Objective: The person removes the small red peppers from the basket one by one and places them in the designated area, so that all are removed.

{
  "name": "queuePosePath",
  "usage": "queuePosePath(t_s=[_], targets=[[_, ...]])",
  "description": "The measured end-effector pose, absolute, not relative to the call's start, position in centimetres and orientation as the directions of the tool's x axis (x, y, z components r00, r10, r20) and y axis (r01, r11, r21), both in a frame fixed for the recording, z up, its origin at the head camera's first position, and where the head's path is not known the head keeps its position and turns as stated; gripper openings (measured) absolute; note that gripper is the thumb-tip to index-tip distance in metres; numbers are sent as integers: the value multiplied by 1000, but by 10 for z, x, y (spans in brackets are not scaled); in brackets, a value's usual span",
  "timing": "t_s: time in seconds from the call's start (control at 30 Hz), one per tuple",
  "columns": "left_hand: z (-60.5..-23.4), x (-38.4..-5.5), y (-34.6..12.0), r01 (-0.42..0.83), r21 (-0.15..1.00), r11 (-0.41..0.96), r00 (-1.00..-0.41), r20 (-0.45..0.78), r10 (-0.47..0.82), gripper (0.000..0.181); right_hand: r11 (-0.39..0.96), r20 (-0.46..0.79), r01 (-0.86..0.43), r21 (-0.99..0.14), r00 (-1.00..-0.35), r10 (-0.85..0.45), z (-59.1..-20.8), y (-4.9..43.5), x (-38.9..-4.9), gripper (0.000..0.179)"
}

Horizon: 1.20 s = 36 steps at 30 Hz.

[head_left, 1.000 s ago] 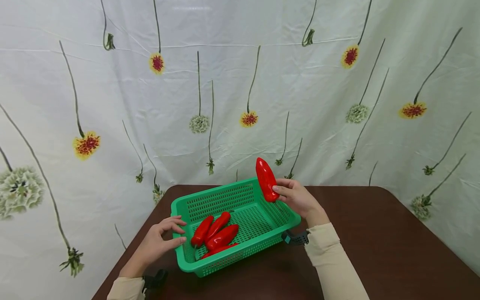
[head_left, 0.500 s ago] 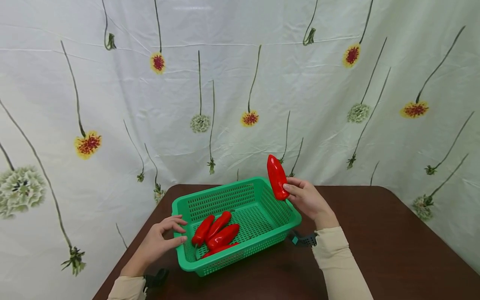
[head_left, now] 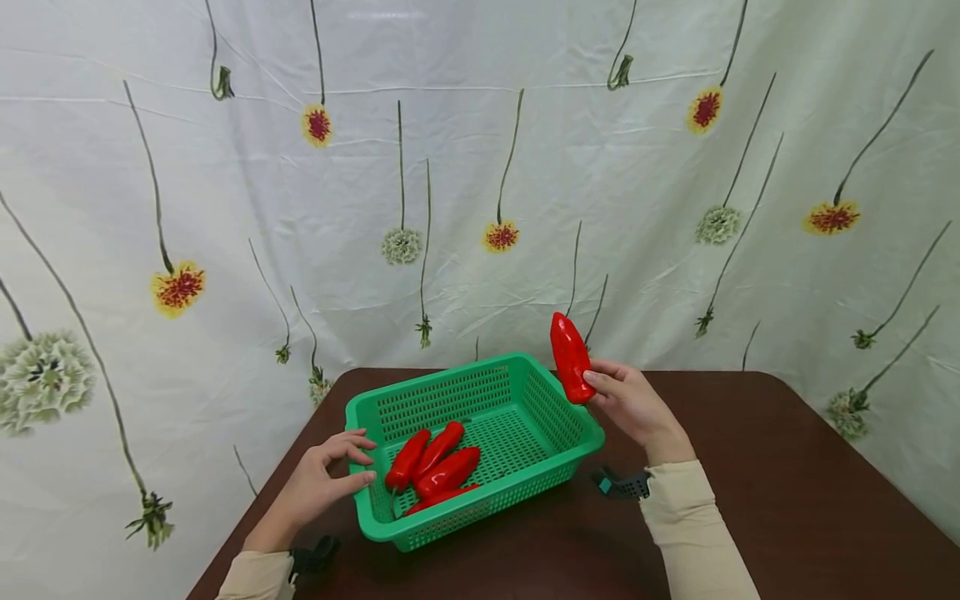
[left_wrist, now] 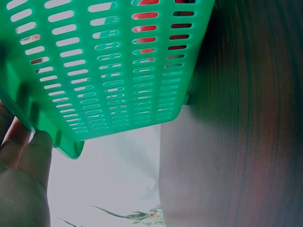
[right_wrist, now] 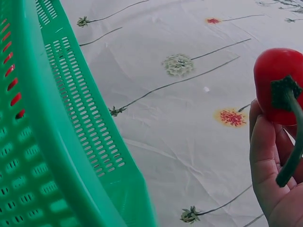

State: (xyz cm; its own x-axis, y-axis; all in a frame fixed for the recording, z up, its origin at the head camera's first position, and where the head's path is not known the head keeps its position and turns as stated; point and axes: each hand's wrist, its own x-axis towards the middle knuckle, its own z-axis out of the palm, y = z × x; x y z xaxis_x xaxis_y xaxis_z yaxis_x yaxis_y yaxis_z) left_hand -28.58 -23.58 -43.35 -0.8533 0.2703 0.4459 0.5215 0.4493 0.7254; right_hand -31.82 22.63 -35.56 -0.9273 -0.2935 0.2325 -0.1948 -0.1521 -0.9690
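Observation:
In the head view my right hand (head_left: 633,404) pinches a glossy red pepper (head_left: 572,358) near its stem end, tip pointing up, above the right end of a green plastic basket (head_left: 517,492). The right wrist view shows the pepper's (right_wrist: 274,71) green cap and curved stem (right_wrist: 291,156) facing the camera. My left hand (head_left: 318,483) rests at the basket's left rim, fingers and thumb spread apart and lying over it. The left wrist view has its fingers (left_wrist: 35,153) against the rim lip. Several red peppers (head_left: 447,472) lie together in the basket's left half.
The basket stands slantwise on a dark brown table (head_left: 757,492). Behind the table hangs a pale curtain (head_left: 465,292) printed with flowers. A dark strap (head_left: 622,483) sits at my right wrist, another (head_left: 315,556) at my left.
My right hand has moved to the right with the pepper, from over the basket's inside to its right rim. The left hand and basket stay in place.

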Motion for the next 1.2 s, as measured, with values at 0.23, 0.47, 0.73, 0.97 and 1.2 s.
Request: queuePosePath(t_s=[0.23, 0.47, 0.73, 0.97, 1.2], targets=[[-433, -286, -237, 498, 728, 471, -867, 424, 261, 8, -201, 241, -186, -962, -922, -302, -356, 232, -317, 19], [-434, -287, -237, 506, 722, 473, -863, 436, 256, 8, -236, 257, -190, -953, -920, -296, -355, 234, -316, 19], [-434, -287, -236, 513, 715, 475, -858, 440, 264, 8, -257, 237, -171, -951, -938, -251, -357, 241, -314, 22], [-432, -284, -235, 522, 715, 465, -853, 450, 264, 7, -296, 245, -173, -940, -943, -227, -359, 250, -314, 23], [-434, -286, -236, 497, 720, 485, -867, 428, 254, 8, -290, 221, -157, -944, -955, -200, -359, 255, -312, 22]])
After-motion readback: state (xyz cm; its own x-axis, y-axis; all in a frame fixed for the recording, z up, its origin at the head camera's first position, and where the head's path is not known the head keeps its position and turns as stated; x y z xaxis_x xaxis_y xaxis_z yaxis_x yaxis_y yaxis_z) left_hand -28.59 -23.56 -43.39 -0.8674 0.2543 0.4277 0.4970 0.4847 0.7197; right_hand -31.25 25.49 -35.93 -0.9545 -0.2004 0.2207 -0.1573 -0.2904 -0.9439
